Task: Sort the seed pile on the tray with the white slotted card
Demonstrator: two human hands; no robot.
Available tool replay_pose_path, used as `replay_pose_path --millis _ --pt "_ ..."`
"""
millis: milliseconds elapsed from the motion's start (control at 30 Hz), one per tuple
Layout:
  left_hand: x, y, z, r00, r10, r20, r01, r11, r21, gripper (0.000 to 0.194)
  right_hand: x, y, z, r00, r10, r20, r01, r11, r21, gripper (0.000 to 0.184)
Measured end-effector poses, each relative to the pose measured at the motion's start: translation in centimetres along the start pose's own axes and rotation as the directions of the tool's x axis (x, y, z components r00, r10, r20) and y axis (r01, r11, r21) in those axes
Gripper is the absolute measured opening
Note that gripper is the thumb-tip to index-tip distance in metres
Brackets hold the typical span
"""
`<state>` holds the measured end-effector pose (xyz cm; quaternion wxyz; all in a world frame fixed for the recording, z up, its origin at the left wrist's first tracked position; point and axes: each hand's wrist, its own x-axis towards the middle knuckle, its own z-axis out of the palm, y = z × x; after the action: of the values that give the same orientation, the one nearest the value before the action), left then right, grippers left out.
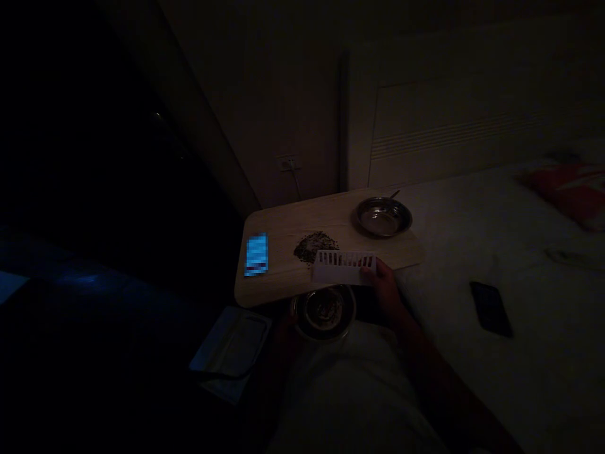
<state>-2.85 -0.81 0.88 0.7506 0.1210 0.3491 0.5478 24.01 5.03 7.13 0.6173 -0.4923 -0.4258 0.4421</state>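
My right hand [384, 287] grips the right end of a pale, long plastic piece with a row of slots [344, 268]. This piece lies over the front edge of the small table, against a heap of dark, grain-like bits [316, 244]. Just below that edge is a round metal bowl [350, 312], with some bits inside that are too dim to name. My left hand [287, 325] is at the bowl's left rim and appears closed on it, though its fingers are mostly lost in the dark.
On the wooden tabletop [278, 221] are a lit phone [256, 255] at left and a shiny metal bowl with a utensil handle [384, 217] at back right. A dark phone [491, 309] lies on the bed [449, 252]. A pale container [231, 347] stands low at left.
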Motion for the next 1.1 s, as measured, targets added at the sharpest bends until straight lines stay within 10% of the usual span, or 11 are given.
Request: replay_pose_path --millis 733,1100 --pt "0.4 -0.1 -0.7 1.000 -0.023 -0.020 0.022 0.999 -0.047 0.036 1.4 0.4 3.0 0.960 -0.274 -0.061 0.252 0.937 -0.241 0.023" --pt "0.0 0.3 0.5 0.999 0.021 0.028 -0.021 1.000 0.004 0.043 1.0 0.2 1.6 0.981 -0.183 -0.066 0.172 0.974 -0.148 0.023"
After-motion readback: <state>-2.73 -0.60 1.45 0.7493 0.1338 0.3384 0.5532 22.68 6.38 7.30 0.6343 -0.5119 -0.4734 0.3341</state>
